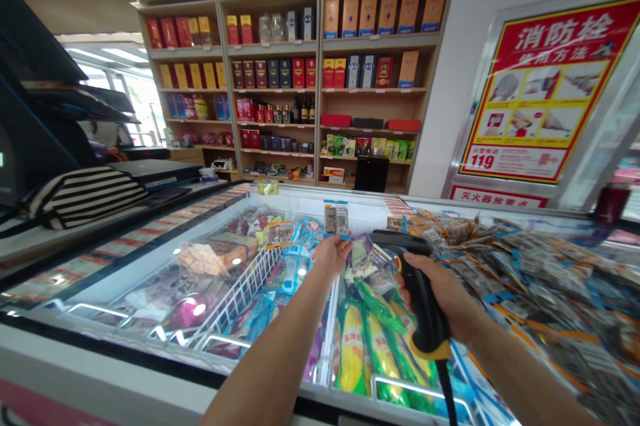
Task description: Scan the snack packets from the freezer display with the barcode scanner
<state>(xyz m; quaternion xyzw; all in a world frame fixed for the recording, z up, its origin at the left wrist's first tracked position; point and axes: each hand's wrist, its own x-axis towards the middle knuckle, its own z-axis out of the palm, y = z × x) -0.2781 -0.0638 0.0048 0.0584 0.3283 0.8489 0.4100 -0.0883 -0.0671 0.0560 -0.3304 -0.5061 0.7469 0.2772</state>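
My left hand (333,256) reaches out over the glass top of a chest freezer (280,196), its fingers pinching the lower end of a small snack packet (336,218) with blue edges. In my right hand (445,293) is a black and yellow barcode scanner (419,293), gripped by its handle, with its head to the left, close to the packet. A cable (447,386) hangs from the handle. Another packet with orange edges (280,235) lies on the glass, left of my left hand. To the right, a large pile of similar packets (540,286) covers the freezer top.
Under the glass are corn-pattern packs (353,346) and a white wire basket (240,289). A striped bag (90,196) and dark equipment stand on the left counter. Behind the freezer, shelves (320,89) hold boxes and bottles. A red fire-hydrant poster (550,93) hangs on the right wall.
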